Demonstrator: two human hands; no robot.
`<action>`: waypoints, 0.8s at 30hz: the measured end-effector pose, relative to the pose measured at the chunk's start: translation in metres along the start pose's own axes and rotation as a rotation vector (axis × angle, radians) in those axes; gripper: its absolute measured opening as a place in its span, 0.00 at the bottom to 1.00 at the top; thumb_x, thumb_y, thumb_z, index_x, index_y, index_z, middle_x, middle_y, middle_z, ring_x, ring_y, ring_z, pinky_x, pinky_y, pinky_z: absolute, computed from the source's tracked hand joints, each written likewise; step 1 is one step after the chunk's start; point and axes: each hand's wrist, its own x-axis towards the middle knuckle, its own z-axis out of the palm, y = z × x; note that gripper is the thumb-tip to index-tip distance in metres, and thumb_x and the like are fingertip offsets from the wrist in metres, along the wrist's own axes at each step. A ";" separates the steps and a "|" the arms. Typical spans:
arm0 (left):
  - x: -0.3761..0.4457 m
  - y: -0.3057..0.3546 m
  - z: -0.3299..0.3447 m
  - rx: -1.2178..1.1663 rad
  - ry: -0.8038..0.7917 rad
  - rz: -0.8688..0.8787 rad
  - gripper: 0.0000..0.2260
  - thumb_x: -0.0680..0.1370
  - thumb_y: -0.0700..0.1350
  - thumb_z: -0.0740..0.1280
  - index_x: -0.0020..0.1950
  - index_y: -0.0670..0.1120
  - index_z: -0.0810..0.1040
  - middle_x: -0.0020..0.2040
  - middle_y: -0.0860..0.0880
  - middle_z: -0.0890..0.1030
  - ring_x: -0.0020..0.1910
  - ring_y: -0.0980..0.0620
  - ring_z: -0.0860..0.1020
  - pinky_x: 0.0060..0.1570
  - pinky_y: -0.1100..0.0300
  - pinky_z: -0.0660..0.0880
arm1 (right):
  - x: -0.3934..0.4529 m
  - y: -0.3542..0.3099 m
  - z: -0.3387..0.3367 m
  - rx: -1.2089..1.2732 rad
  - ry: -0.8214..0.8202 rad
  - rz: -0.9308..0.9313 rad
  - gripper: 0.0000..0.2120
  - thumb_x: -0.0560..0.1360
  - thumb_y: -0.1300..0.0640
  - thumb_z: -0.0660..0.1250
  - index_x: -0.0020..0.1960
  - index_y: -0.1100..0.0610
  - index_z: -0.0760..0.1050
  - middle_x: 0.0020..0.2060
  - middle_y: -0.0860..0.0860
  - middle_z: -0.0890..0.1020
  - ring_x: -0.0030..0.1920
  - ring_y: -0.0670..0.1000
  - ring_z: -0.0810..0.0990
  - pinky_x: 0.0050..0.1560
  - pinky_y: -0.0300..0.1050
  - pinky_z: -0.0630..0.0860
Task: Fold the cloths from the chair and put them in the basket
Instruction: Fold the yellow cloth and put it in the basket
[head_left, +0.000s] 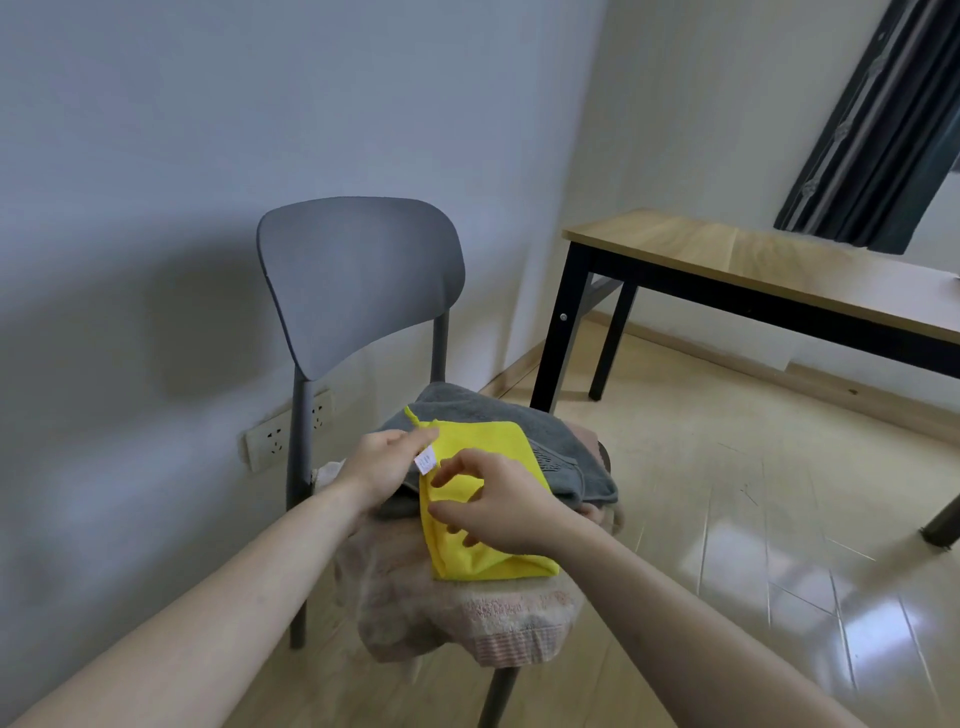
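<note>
- A grey plastic chair (358, 275) is standing on pale glossy floor tiles (753, 519), its back toward a plain white wall (156, 156).
- A wall socket strip (270, 439) is sitting low on that wall, partly behind the chair's rear leg.
- The seat is carrying a pile: a pink towel (467, 608) is draping over the front edge, a grey towel (519, 436) is lying behind it.
- A folded yellow cloth (483, 467) is lying on top of both towels, its white tag (426, 461) sticking out at the left edge.
- The left hand (379, 467) is pinching the yellow cloth's far-left corner, fingers narrow.
- The right hand (498, 509) is resting over the cloth's middle, fingers loosely curled and touching the fabric; grip cannot be told.
- A wood-topped counter (753, 260) with black legs is standing to the right, with a dark curtain (878, 119) behind it.
</note>
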 end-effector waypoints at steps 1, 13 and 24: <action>0.001 -0.001 0.001 0.045 0.017 0.018 0.16 0.74 0.56 0.75 0.48 0.43 0.86 0.45 0.51 0.86 0.49 0.53 0.80 0.53 0.55 0.74 | 0.000 0.004 -0.004 0.017 0.007 0.004 0.11 0.75 0.53 0.74 0.56 0.48 0.80 0.50 0.49 0.86 0.41 0.53 0.88 0.41 0.55 0.86; 0.021 -0.004 0.012 0.181 0.001 -0.074 0.21 0.73 0.50 0.78 0.62 0.47 0.74 0.54 0.51 0.79 0.55 0.49 0.79 0.58 0.51 0.77 | 0.007 0.064 -0.041 -0.111 0.248 0.201 0.37 0.69 0.46 0.81 0.72 0.48 0.68 0.65 0.48 0.74 0.61 0.50 0.76 0.58 0.46 0.78; 0.020 0.006 0.017 0.031 -0.041 0.165 0.31 0.70 0.32 0.78 0.70 0.47 0.73 0.53 0.45 0.84 0.55 0.42 0.83 0.53 0.48 0.83 | 0.027 0.063 -0.059 0.490 0.196 0.367 0.30 0.72 0.50 0.80 0.71 0.55 0.76 0.57 0.51 0.84 0.51 0.50 0.83 0.36 0.41 0.80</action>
